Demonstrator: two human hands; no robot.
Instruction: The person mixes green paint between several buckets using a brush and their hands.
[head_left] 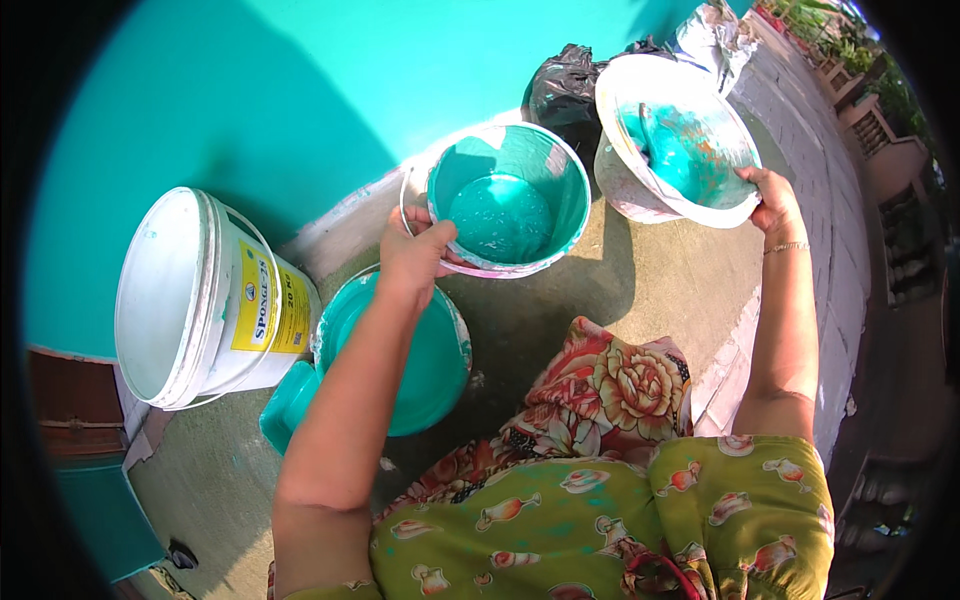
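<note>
My left hand [410, 258] is closed over the near-left rim of a bucket [568, 185], with the thumb inside. Teal paint [503, 218] covers the bottom of it and stains its walls. My right hand [775, 202] grips the wide rim of a white basin [650, 76], which is tilted toward me and smeared inside with teal. A dark stick-like thing [645, 130] lies in the basin, its kind unclear. Under my left forearm stands a round container [440, 350] with teal inside, partly hidden. Against it is a small teal scoop-like vessel [286, 408].
A tall white lidded bucket [215, 310] with a yellow label leans at the left. Behind the basin lies a black plastic bag [566, 95]. A teal wall [190, 110] rises at the back; paving slabs [800, 150] and a balustrade [905, 240] run along the right.
</note>
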